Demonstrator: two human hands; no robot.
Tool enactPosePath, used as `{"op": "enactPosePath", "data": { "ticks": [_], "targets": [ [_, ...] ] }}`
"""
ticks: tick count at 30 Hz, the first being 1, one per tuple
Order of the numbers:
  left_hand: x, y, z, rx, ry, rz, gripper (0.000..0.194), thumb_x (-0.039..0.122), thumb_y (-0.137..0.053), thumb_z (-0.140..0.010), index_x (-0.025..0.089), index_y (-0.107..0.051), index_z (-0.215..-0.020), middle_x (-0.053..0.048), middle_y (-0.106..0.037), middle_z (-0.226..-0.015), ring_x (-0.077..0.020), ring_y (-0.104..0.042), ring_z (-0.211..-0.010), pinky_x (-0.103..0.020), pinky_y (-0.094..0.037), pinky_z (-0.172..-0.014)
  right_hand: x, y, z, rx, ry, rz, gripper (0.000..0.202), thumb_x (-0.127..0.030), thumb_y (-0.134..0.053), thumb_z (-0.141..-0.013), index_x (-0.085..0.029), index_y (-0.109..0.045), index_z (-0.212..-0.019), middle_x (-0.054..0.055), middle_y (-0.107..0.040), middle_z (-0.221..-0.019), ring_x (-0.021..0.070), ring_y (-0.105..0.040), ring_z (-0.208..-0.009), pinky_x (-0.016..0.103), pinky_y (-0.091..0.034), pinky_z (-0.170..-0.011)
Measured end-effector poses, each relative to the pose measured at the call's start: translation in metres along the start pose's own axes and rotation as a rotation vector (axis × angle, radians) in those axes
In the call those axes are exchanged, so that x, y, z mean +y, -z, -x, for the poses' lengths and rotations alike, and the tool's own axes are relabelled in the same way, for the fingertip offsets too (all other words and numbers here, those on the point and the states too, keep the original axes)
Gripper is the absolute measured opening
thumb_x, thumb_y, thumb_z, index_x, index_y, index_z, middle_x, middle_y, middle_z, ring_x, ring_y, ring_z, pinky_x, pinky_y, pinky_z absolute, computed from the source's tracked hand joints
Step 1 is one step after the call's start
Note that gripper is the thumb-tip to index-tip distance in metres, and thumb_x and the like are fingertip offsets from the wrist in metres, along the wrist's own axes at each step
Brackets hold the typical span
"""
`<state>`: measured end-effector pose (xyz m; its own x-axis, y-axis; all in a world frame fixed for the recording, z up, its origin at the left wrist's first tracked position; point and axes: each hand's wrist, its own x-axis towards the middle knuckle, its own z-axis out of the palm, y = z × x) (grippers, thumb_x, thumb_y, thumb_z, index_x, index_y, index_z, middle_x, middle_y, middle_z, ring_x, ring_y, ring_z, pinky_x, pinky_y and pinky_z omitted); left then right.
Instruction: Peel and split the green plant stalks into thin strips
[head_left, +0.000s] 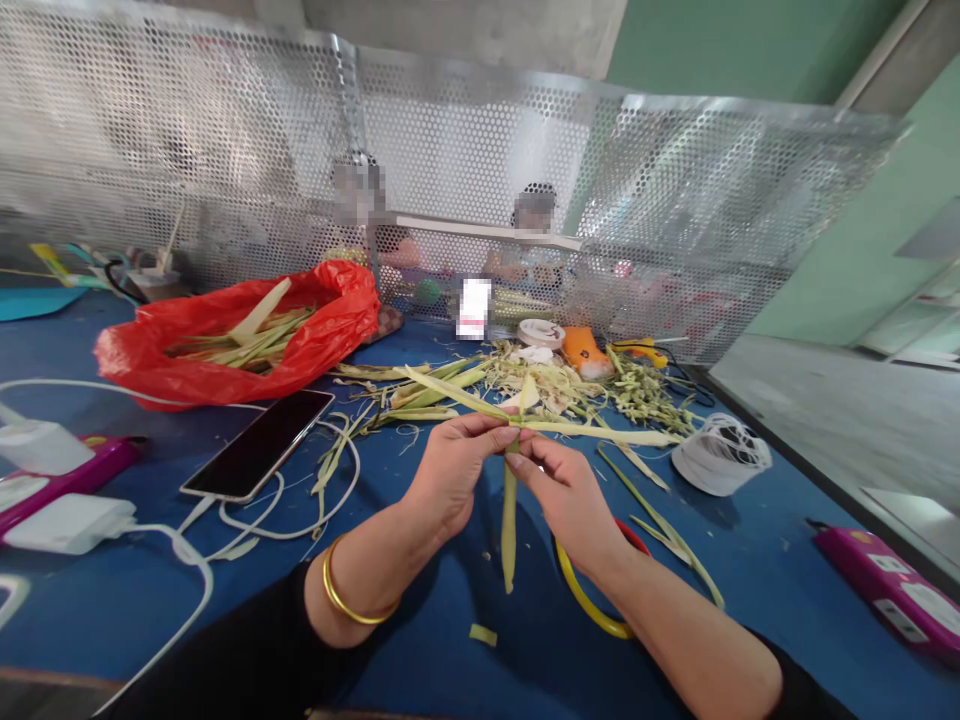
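Note:
Between both hands is a small cross of pale green leaf strips point(509, 520), its arms pointing left, right, up and down. My left hand point(457, 465) pinches the crossing from the left, thumb on top. From the right, my right hand point(559, 490) grips the top of the hanging strip just under the crossing. Under my right wrist lies a yellow and red ring point(589, 600). Below the hands a short cut piece of leaf point(483, 635) rests on the blue table point(420, 660). Loose leaf strips point(439, 395) lie just beyond my fingers.
At left are a red plastic bag point(330, 310) of strips, a phone point(259, 445) on a white cable and a purple power strip point(97, 465). A roll of white cord point(721, 455) and another purple power strip point(892, 585) are right. Behind a perforated metal screen point(465, 130) sit two people.

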<state>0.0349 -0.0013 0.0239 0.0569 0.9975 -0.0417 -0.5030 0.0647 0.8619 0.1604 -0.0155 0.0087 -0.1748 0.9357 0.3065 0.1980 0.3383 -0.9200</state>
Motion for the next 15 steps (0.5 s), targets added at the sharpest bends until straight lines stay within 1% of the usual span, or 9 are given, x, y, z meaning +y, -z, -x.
{"op": "enactPosePath", "data": {
  "ticks": [3, 7, 9, 10, 12, 14, 15],
  "targets": [
    [-0.001, 0.001, 0.000, 0.005, 0.003, 0.003, 0.008, 0.013, -0.076, -0.057, 0.012, -0.073, -0.065, -0.005, -0.073, -0.078, -0.0112, -0.063, -0.071, -0.020, -0.048, -0.070, -0.001, 0.000, -0.001, -0.013, 0.030, 0.041, 0.024, -0.027, -0.054, -0.085, -0.018, -0.050, -0.063, -0.001, -0.049, -0.071, 0.0129, -0.043, -0.069, 0.024, -0.035, -0.061],
    [0.000, 0.002, 0.000, -0.002, 0.026, -0.003, 0.021, 0.015, -0.076, -0.060, 0.013, -0.075, -0.080, -0.003, -0.072, -0.072, -0.0105, -0.062, -0.069, -0.020, -0.047, -0.069, -0.002, 0.000, -0.001, -0.032, 0.035, 0.114, 0.025, -0.028, -0.052, -0.087, -0.018, -0.049, -0.064, -0.001, -0.052, -0.069, 0.0130, -0.046, -0.066, 0.024, -0.037, -0.059],
    [0.003, 0.002, 0.000, -0.002, 0.033, -0.023, 0.022, 0.017, -0.075, -0.062, 0.014, -0.074, -0.084, -0.003, -0.072, -0.072, -0.0117, -0.063, -0.069, -0.022, -0.047, -0.069, -0.004, 0.002, 0.002, -0.028, 0.050, 0.217, 0.025, -0.029, -0.050, -0.090, -0.019, -0.052, -0.067, -0.001, -0.053, -0.066, 0.0129, -0.047, -0.062, 0.024, -0.037, -0.058],
    [0.006, 0.002, 0.000, 0.006, 0.024, -0.035, 0.022, 0.018, -0.074, -0.063, 0.014, -0.074, -0.085, -0.003, -0.072, -0.072, -0.0125, -0.063, -0.070, -0.023, -0.048, -0.070, -0.006, 0.003, 0.003, -0.006, 0.095, 0.297, 0.024, -0.029, -0.049, -0.091, -0.019, -0.054, -0.070, -0.001, -0.055, -0.064, 0.0129, -0.048, -0.060, 0.024, -0.037, -0.057],
    [0.010, 0.002, 0.000, 0.026, -0.008, -0.063, 0.022, 0.019, -0.073, -0.065, 0.014, -0.073, -0.086, -0.003, -0.071, -0.071, -0.0138, -0.064, -0.071, -0.025, -0.049, -0.073, -0.009, 0.008, 0.007, 0.102, 0.274, 0.499, 0.020, -0.029, -0.050, -0.092, -0.020, -0.057, -0.075, 0.000, -0.058, -0.067, 0.0140, -0.051, -0.061, 0.026, -0.039, -0.060],
    [0.014, 0.001, 0.001, 0.025, -0.028, -0.092, 0.021, 0.018, -0.070, -0.066, 0.013, -0.073, -0.087, -0.003, -0.070, -0.070, -0.0136, -0.064, -0.068, -0.026, -0.049, -0.073, -0.012, 0.013, 0.008, 0.274, 0.471, 0.716, 0.012, -0.027, -0.054, -0.090, -0.019, -0.061, -0.085, 0.005, -0.063, -0.079, 0.0184, -0.057, -0.075, 0.030, -0.040, -0.071],
    [0.015, 0.001, 0.001, 0.012, -0.025, -0.106, 0.021, 0.017, -0.069, -0.066, 0.013, -0.072, -0.087, -0.003, -0.070, -0.069, -0.0129, -0.064, -0.065, -0.026, -0.049, -0.073, -0.013, 0.016, 0.007, 0.338, 0.534, 0.811, 0.010, -0.027, -0.055, -0.089, -0.019, -0.062, -0.091, 0.008, -0.064, -0.087, 0.0214, -0.057, -0.083, 0.033, -0.040, -0.077]
  ]
}}
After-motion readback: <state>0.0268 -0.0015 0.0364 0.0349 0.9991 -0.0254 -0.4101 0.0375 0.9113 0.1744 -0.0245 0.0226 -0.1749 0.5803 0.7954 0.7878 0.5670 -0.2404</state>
